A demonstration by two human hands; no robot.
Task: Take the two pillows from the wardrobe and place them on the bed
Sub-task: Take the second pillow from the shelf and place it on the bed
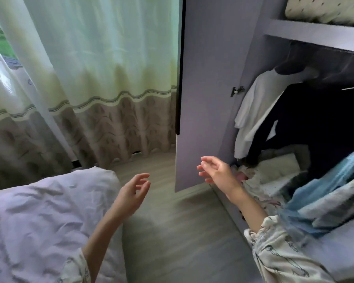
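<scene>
A cream pillow with small dark dots (323, 11) lies on the top shelf of the open wardrobe (315, 33), at the upper right. The bed (39, 217), covered in a crumpled pale lilac sheet, fills the lower left. My left hand (133, 193) hovers over the floor by the bed's corner, fingers relaxed and holding nothing. My right hand (217, 170) is raised in front of the lower edge of the wardrobe door (204, 99), fingers spread and empty. A second pillow is not plainly visible.
Below the shelf hang a white garment (253, 111) and dark clothes (315, 123). Folded blue and pale bedding (325, 197) and other textiles pile up at the wardrobe's bottom. Long curtains (90, 88) cover the window ahead. Grey wood floor (182, 231) runs between bed and wardrobe.
</scene>
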